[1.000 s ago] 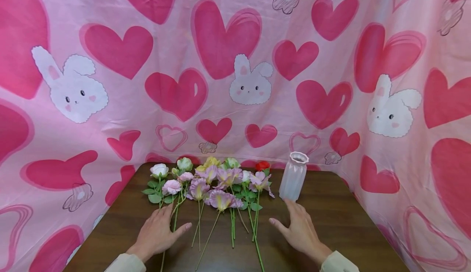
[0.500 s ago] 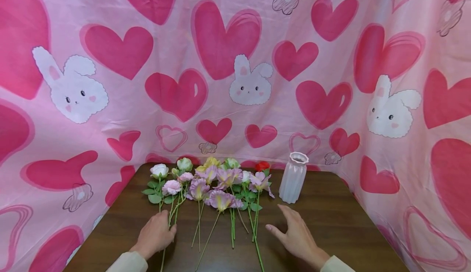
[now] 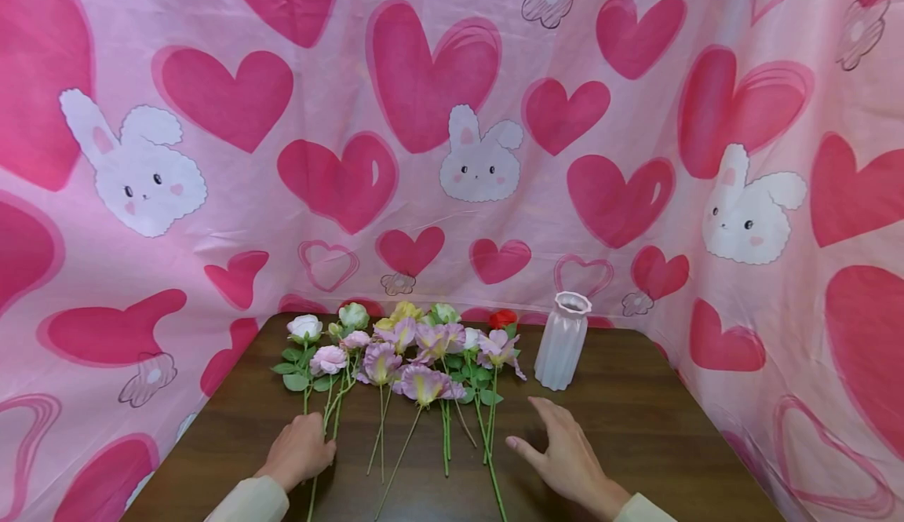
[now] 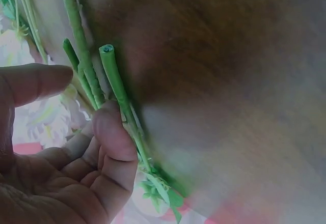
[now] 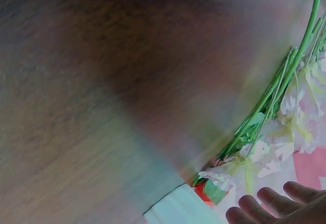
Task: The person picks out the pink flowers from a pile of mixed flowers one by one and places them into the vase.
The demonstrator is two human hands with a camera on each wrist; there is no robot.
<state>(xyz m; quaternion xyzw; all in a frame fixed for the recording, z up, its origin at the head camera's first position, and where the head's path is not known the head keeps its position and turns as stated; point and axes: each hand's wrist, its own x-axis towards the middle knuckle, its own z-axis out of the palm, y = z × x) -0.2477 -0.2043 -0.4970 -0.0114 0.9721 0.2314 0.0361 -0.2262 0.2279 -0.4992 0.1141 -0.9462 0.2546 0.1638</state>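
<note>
My left hand [image 3: 300, 451] is at the left stems, below the white rose [image 3: 305, 327] and pink roses [image 3: 329, 359]. In the left wrist view, the bent fingers of the left hand [image 4: 86, 127] touch green stems [image 4: 118, 84], thumb standing apart from them; no firm hold shows. My right hand [image 3: 568, 455] hovers with spread fingers, holding nothing, right of the long green stems [image 3: 492, 467] and in front of the ribbed clear vase [image 3: 563, 341]. In the right wrist view, the fingertips of the right hand [image 5: 280, 206] show beside the vase [image 5: 183, 208].
Lilac flowers [image 3: 424, 385], yellow flowers [image 3: 404, 312], pale green roses [image 3: 355, 315] and a red flower [image 3: 504, 319] lie across the back of the brown table [image 3: 628, 428], stems toward the front. A pink heart-and-rabbit cloth [image 3: 487, 59] hangs behind and at both sides.
My left hand has drawn slightly back toward the front and its fingers and thumb have bent in by the stems. My right hand has moved slightly back and left, away from the vase.
</note>
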